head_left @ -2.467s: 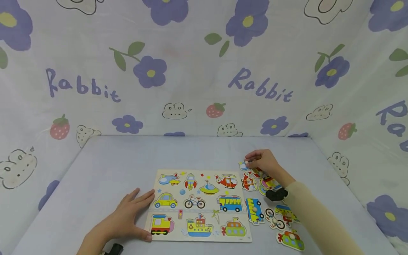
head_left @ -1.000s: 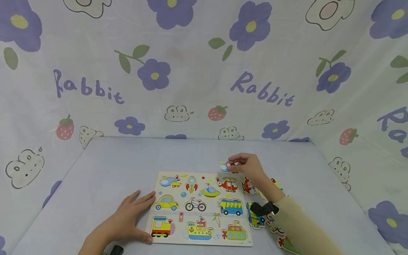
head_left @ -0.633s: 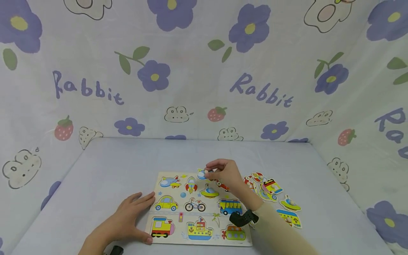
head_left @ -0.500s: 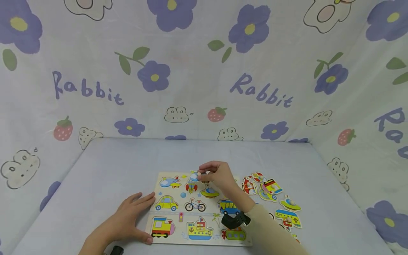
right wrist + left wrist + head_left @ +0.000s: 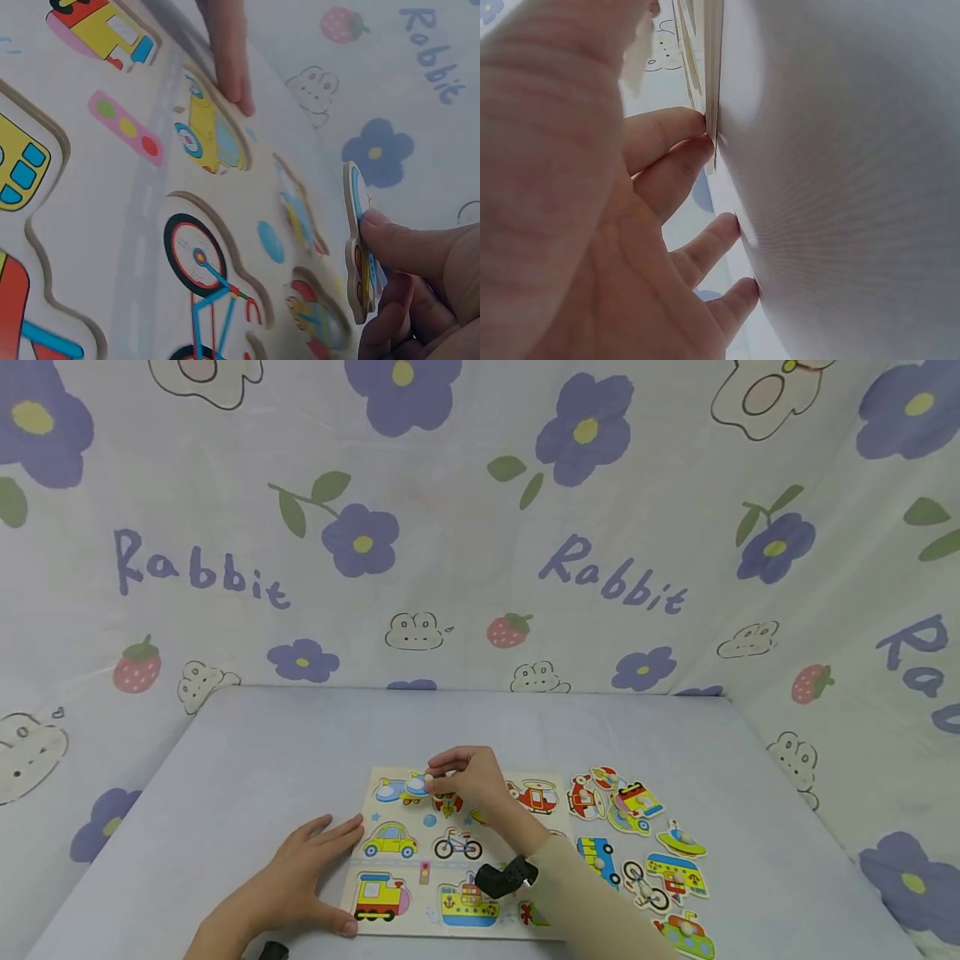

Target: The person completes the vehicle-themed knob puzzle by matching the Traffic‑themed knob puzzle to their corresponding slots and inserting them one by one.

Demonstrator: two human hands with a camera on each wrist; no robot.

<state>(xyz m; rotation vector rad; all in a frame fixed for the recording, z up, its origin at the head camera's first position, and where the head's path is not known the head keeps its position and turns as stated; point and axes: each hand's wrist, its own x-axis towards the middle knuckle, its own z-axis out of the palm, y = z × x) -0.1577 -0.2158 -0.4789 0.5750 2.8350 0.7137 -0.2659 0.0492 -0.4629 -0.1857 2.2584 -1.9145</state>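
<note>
My right hand (image 5: 474, 783) pinches an airplane puzzle piece (image 5: 417, 783) by its round knob, over the top row of the wooden puzzle board (image 5: 423, 897). The piece overlaps the right end of the printed airplane recess (image 5: 388, 791) in the head view. From the right wrist, the piece (image 5: 353, 247) appears edge-on, raised off the board, between thumb and fingers. My left hand (image 5: 303, 877) lies at the board's left edge with fingers spread. In the left wrist view, two fingertips (image 5: 699, 146) touch the board's edge and the others meet the tabletop.
Loose knobbed pieces lie right of the board: a helicopter (image 5: 585, 799), a train (image 5: 639, 799) overlapping a car, a flying saucer (image 5: 681, 839), a bus (image 5: 596, 858), a bicycle (image 5: 646, 887) and a submarine (image 5: 686, 935). A flowered cloth (image 5: 450, 527) hangs behind the table.
My right hand has picked the airplane piece from the loose pieces and carried it left across the board's top row. My left hand has stayed at the board's left edge.
</note>
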